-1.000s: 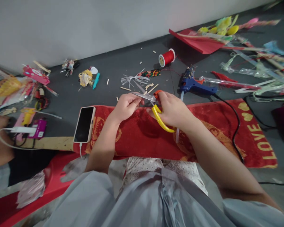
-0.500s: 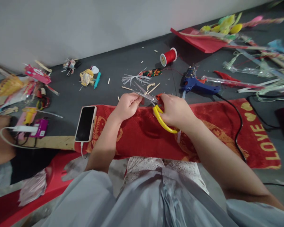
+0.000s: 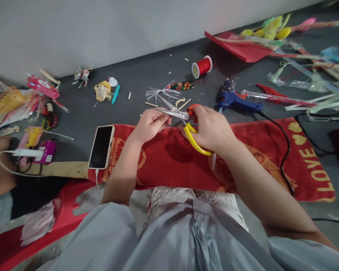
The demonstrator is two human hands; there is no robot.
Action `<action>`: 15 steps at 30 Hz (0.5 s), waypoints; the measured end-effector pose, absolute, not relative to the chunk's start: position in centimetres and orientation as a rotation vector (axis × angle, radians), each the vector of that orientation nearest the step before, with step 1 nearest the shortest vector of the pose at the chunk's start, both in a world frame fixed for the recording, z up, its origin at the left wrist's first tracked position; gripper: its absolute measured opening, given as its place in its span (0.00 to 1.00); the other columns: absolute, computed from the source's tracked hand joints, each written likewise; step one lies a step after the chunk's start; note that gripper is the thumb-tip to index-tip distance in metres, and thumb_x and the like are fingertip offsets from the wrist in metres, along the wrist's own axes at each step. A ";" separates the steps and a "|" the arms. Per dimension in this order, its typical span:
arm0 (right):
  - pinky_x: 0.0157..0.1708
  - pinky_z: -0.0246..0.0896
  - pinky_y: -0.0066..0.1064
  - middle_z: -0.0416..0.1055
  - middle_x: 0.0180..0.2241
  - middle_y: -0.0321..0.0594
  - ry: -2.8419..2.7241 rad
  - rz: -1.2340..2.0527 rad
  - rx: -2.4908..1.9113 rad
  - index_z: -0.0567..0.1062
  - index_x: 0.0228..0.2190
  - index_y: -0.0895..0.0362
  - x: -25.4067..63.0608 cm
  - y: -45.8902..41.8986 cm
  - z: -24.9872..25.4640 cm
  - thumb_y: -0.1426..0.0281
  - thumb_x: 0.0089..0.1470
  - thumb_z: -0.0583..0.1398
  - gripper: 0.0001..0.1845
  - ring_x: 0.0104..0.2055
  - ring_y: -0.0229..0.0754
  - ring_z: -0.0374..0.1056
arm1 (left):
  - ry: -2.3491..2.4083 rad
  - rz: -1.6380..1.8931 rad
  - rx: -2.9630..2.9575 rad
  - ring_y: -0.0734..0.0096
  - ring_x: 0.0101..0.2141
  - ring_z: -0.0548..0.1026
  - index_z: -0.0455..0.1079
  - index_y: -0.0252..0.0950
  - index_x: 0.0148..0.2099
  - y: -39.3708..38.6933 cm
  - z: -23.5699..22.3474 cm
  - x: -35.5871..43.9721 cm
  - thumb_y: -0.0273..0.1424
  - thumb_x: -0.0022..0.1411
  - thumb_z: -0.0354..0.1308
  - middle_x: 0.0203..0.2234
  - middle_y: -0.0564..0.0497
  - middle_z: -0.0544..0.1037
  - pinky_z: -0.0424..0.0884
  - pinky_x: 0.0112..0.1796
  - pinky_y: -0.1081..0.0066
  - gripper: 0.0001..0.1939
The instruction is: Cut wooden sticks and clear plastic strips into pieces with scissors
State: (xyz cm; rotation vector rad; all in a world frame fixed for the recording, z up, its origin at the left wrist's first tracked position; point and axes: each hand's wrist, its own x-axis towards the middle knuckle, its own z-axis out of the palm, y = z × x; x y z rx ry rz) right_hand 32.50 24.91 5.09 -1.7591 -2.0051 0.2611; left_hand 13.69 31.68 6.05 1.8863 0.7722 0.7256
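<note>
My right hand grips a pair of scissors with one yellow and one orange handle. The blades are spread and point left toward my left hand. That hand is pinched closed near the blade tips; what its fingers hold is too small and covered to name. Both hands are above a red towel at the table's near edge. Just beyond the blades lie a bundle of thin white strands, a flowered strip of fabric and small pale sticks.
A blue glue gun lies right of my hands, its black cord crossing the towel. A spool of red thread is farther back. To the left lies a phone with a cable. Another person's arm shows at far left.
The scissors' blades have opened a little wider since half a second ago. My left hand stays in nearly the same place, still pinched. The view has shifted slightly.
</note>
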 end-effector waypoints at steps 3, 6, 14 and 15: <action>0.39 0.59 0.40 0.73 0.38 0.53 -2.034 0.240 -1.662 0.69 0.42 0.61 32.6 24.9 4.8 0.50 0.54 0.52 0.27 0.39 0.53 0.68 | 0.735 0.594 1.716 0.84 0.15 0.55 0.66 0.35 0.27 31.7 6.6 13.2 0.50 0.60 0.57 0.17 0.56 0.62 0.50 0.16 0.77 0.22; 0.43 0.59 0.42 0.72 0.37 0.55 -2.075 0.223 -1.622 0.68 0.40 0.61 32.5 24.9 4.4 0.45 0.54 0.49 0.32 0.41 0.55 0.67 | 0.715 0.485 1.616 0.84 0.14 0.54 0.66 0.34 0.26 31.9 6.9 12.9 0.47 0.59 0.59 0.14 0.58 0.58 0.47 0.15 0.77 0.21; 0.45 0.59 0.42 0.71 0.36 0.55 -2.141 0.246 -1.563 0.67 0.38 0.60 32.4 24.8 4.2 0.42 0.55 0.44 0.34 0.41 0.55 0.66 | 0.677 0.332 1.448 0.86 0.13 0.51 0.65 0.34 0.22 32.3 6.5 12.8 0.44 0.56 0.62 0.13 0.58 0.57 0.43 0.14 0.77 0.21; 0.44 0.59 0.42 0.71 0.36 0.55 -2.143 0.250 -1.567 0.66 0.38 0.60 32.4 24.8 4.2 0.43 0.55 0.45 0.33 0.41 0.54 0.66 | 0.679 0.330 1.430 0.86 0.13 0.51 0.65 0.34 0.22 32.3 6.4 12.8 0.44 0.55 0.62 0.13 0.58 0.57 0.43 0.14 0.77 0.21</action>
